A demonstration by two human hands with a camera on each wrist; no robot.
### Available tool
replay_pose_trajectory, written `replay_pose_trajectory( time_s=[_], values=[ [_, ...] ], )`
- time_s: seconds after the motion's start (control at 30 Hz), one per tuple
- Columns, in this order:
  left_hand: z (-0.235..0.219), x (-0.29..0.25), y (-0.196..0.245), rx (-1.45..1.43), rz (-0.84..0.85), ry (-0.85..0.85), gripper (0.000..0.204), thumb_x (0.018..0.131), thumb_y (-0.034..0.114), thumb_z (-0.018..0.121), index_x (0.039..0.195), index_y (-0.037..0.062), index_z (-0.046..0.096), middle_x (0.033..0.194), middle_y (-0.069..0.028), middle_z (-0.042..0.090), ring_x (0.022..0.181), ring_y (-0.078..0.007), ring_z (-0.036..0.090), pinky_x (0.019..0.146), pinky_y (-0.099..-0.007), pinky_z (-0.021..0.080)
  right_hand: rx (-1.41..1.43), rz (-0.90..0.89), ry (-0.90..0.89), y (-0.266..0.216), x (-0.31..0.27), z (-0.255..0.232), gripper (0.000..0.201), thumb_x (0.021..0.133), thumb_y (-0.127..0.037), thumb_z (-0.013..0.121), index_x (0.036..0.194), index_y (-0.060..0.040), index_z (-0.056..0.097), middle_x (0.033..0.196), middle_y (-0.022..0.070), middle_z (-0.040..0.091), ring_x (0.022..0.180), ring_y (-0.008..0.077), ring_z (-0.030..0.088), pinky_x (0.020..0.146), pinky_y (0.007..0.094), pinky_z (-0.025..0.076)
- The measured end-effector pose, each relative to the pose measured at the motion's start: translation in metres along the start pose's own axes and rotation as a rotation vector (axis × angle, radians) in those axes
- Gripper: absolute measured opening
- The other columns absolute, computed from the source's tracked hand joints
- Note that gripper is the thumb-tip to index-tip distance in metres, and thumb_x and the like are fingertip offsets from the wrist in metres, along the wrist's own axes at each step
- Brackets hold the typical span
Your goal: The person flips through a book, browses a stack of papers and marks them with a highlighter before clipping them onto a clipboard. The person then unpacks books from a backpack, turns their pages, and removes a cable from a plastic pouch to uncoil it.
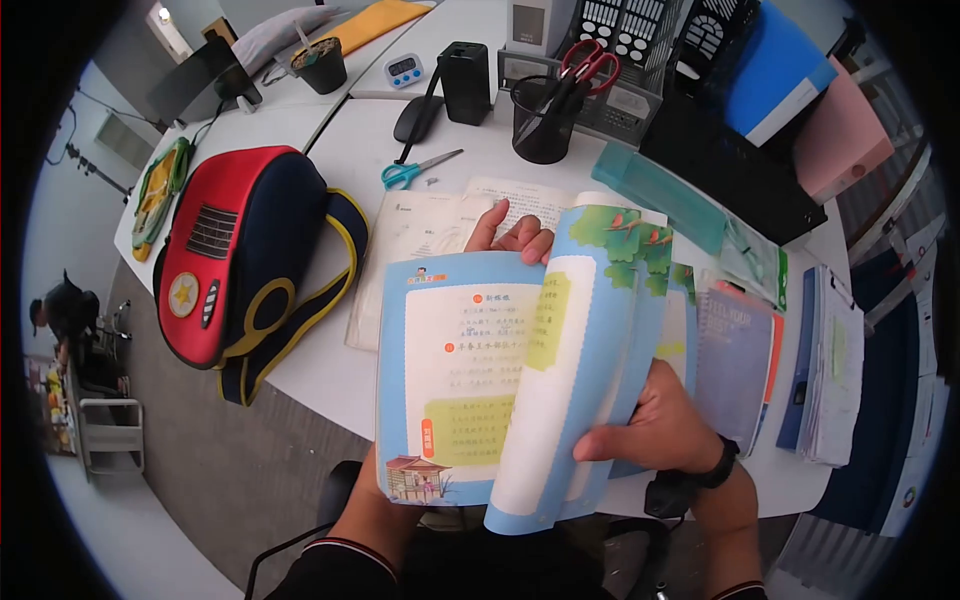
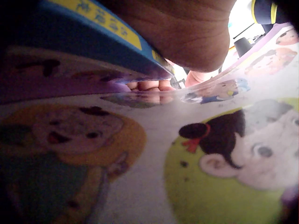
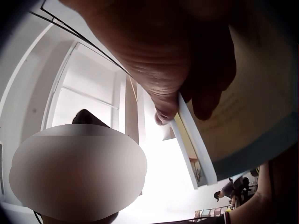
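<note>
An illustrated children's book (image 1: 430, 300) with blue-bordered pages is held open above the table, its right-hand pages bowed up in a curve. My left hand (image 1: 515, 236) holds it from behind, fingertips showing over the top edge; the rest of that hand is hidden by the pages. In the left wrist view, the palm (image 2: 196, 32) lies against the cover (image 2: 154, 140), which has cartoon faces. My right hand (image 1: 660, 420) grips the right-hand pages, thumb on the front. In the right wrist view, the right hand's fingers (image 3: 208, 100) lie against a page and the page edges show.
Under the held book lies another open book (image 1: 400, 225). A red and navy bag (image 1: 250, 250) stands left. Teal scissors (image 1: 405, 175), a black pen holder (image 1: 543, 130) and a green case (image 1: 660, 195) lie beyond. Folders and a clipboard (image 1: 835, 370) are at right.
</note>
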State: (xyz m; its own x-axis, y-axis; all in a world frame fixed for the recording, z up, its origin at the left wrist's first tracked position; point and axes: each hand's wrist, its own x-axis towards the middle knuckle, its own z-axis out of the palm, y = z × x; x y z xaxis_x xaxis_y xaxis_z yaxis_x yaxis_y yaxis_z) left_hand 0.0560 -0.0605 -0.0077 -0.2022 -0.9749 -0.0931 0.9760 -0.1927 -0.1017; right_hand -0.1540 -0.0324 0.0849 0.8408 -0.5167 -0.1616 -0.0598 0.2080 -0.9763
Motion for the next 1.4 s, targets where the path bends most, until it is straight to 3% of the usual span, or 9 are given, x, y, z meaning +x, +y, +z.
replay_pose_trajectory(
  time_s=[0.2,0.57,0.97,1.1,1.2,1.27,1.3,1.37,1.4],
  values=[
    [-0.013,0.011,0.018,0.359,0.000,0.142,0.046,0.103,0.045,0.039,0.076,0.0093,0.049,0.070,-0.0042,0.054,0.074,-0.0214,0.060,0.069,-0.0315,0.052,0.067,-0.083,-0.010,0.021,0.003,-0.001,0.047,0.082,-0.028,0.083,0.114,0.0015,0.065,0.108,0.0076,0.070,0.099,0.0140,0.063,0.085,0.0294,0.051],
    [-0.021,-0.005,0.010,0.007,-0.068,-0.242,0.048,0.103,0.049,0.037,0.099,0.0059,0.058,0.087,-0.0070,0.061,0.092,-0.0231,0.065,0.079,-0.0323,0.055,-0.032,-0.175,0.030,0.027,0.006,-0.013,0.062,0.084,-0.055,0.071,0.104,0.0037,0.068,0.100,0.0061,0.071,0.092,0.0163,0.065,0.081,0.0308,0.051],
    [-0.044,-0.023,0.033,-0.300,-0.074,-0.161,0.056,0.098,0.052,0.051,0.141,0.0165,0.054,0.130,-0.0117,0.063,0.110,-0.0188,0.067,0.080,-0.0289,0.056,-0.029,0.010,0.127,-0.005,-0.002,-0.022,0.029,0.095,-0.016,0.066,0.113,0.0073,0.067,0.101,0.0097,0.072,0.088,0.0110,0.066,0.074,0.0255,0.052],
    [-0.043,-0.016,0.014,-0.221,-0.012,-0.260,0.065,0.102,0.050,0.035,0.150,0.0070,0.032,0.133,-0.0233,0.051,0.125,-0.0338,0.053,0.105,-0.0401,0.048,-0.074,0.085,0.150,-0.019,-0.012,-0.036,0.033,0.091,-0.017,0.068,0.113,0.0083,0.066,0.100,0.0110,0.073,0.088,0.0125,0.067,0.075,0.0254,0.052],
    [-0.026,-0.018,0.003,0.243,0.394,-0.150,0.065,0.103,0.048,0.036,0.153,0.0074,0.026,0.136,-0.0244,0.047,0.129,-0.0355,0.049,0.109,-0.0423,0.044,-0.054,0.063,0.167,-0.025,-0.019,-0.044,0.036,0.089,-0.017,0.069,0.114,0.0085,0.066,0.100,0.0121,0.073,0.087,0.0136,0.067,0.076,0.0264,0.052],
    [-0.056,0.013,0.039,-0.039,-0.252,-0.413,0.059,0.103,0.050,0.036,0.141,0.0051,0.043,0.125,-0.0230,0.054,0.126,-0.0360,0.051,0.111,-0.0437,0.040,-0.072,0.084,0.156,-0.027,-0.023,-0.051,0.037,0.088,-0.016,0.069,0.115,0.0085,0.066,0.102,0.0132,0.072,0.091,0.0148,0.067,0.079,0.0275,0.051],
    [-0.037,0.010,0.032,-0.046,-0.250,-0.419,0.059,0.103,0.050,0.036,0.141,0.0051,0.043,0.125,-0.0230,0.054,0.126,-0.0360,0.051,0.111,-0.0437,0.040,-0.091,0.048,0.122,-0.027,-0.025,-0.054,0.036,0.088,-0.017,0.069,0.114,0.0086,0.066,0.103,0.0134,0.072,0.093,0.0154,0.066,0.081,0.0277,0.051],
    [-0.004,0.004,0.024,0.210,-0.010,0.408,0.047,0.099,0.054,0.047,0.086,0.0101,0.058,0.088,-0.0054,0.065,0.097,-0.0209,0.064,0.104,-0.0351,0.043,-0.114,0.017,0.090,-0.029,-0.026,-0.060,0.036,0.088,-0.017,0.069,0.113,0.0086,0.066,0.103,0.0136,0.072,0.095,0.0160,0.066,0.082,0.0280,0.050],
    [-0.007,0.005,0.021,0.200,-0.014,0.407,0.047,0.099,0.054,0.047,0.086,0.0101,0.058,0.088,-0.0054,0.065,0.097,-0.0209,0.064,0.104,-0.0351,0.043,-0.124,0.020,0.062,-0.030,-0.027,-0.062,0.036,0.088,-0.017,0.069,0.113,0.0086,0.066,0.103,0.0136,0.071,0.097,0.0164,0.065,0.083,0.0283,0.049]
  ],
)
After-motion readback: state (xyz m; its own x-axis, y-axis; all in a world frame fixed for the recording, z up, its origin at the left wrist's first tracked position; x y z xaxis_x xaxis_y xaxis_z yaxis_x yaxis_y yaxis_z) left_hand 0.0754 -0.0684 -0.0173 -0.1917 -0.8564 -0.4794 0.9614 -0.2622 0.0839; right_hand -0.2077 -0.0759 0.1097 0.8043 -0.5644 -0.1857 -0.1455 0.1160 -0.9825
